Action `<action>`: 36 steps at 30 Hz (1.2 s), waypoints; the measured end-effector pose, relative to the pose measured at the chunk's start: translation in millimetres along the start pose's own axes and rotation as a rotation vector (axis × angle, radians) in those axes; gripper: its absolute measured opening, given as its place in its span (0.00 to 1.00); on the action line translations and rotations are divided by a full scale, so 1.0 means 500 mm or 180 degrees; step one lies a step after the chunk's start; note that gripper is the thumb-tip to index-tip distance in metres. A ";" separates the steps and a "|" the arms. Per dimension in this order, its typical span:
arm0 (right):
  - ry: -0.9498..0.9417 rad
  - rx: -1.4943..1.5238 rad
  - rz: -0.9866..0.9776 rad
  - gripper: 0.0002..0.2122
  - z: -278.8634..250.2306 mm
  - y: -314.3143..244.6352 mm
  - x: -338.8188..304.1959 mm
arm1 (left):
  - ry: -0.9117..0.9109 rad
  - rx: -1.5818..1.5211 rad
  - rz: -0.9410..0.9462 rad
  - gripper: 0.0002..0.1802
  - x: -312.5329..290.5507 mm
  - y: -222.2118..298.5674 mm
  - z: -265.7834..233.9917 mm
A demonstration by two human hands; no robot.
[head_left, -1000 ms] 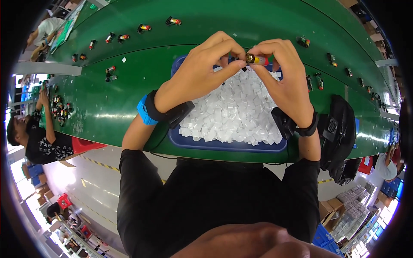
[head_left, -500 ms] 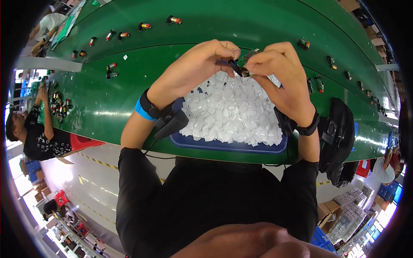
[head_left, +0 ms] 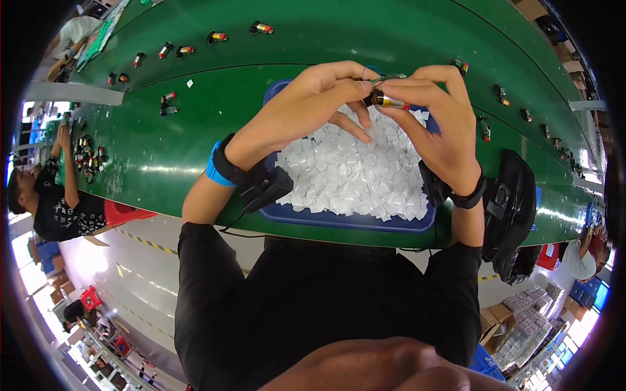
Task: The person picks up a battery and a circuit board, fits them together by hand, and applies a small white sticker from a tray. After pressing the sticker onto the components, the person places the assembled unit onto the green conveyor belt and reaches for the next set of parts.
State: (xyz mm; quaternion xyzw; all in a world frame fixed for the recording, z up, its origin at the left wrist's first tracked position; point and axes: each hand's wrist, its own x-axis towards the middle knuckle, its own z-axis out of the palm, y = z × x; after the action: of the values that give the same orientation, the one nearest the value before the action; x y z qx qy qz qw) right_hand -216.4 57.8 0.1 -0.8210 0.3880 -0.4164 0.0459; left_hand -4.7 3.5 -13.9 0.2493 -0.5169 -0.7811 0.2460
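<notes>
I count two hands, my left hand (head_left: 306, 107) and right hand (head_left: 438, 130), sharing one small brown vial (head_left: 386, 100). One blue tray (head_left: 352, 219) holds white paper squares (head_left: 352, 173), too many to count. One black pouch (head_left: 515, 212) sits on the green counter (head_left: 163, 150). Roughly twenty more small vials (head_left: 262, 27) lie scattered there.

A single head-worn fisheye view is provided, directed steeply downward and close above the blue tray (head_left: 352, 221). The green conveyor belt (head_left: 195, 150) is seen curving beyond the tray, bent toward the rim.
</notes>
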 end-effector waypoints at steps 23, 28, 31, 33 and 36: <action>-0.0122 -0.0493 -0.0552 0.13 0.007 0.005 -0.003 | 0.0159 0.0673 0.0017 0.16 -0.001 0.010 0.004; 0.0006 -0.0150 -0.0295 0.12 0.011 0.004 0.003 | 0.0283 0.0431 0.0111 0.15 0.002 -0.010 0.003; -0.0210 -0.0134 -0.0149 0.14 0.014 -0.005 -0.003 | 0.0172 0.0514 0.0190 0.16 0.000 -0.018 -0.002; -0.0221 -0.0296 -0.0094 0.14 0.022 -0.009 -0.008 | 0.0147 0.0673 0.0231 0.16 0.003 -0.027 -0.012; -0.0206 -0.0372 -0.0066 0.14 0.021 -0.005 -0.009 | 0.0077 0.0988 0.0306 0.18 0.004 -0.030 -0.021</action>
State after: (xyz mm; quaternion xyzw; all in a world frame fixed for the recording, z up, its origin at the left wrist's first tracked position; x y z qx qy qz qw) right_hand -208.9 60.0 -8.6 -0.8393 0.4014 -0.3667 0.0061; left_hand -1.3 0.2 -31.7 0.2687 -0.6398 -0.6761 0.2479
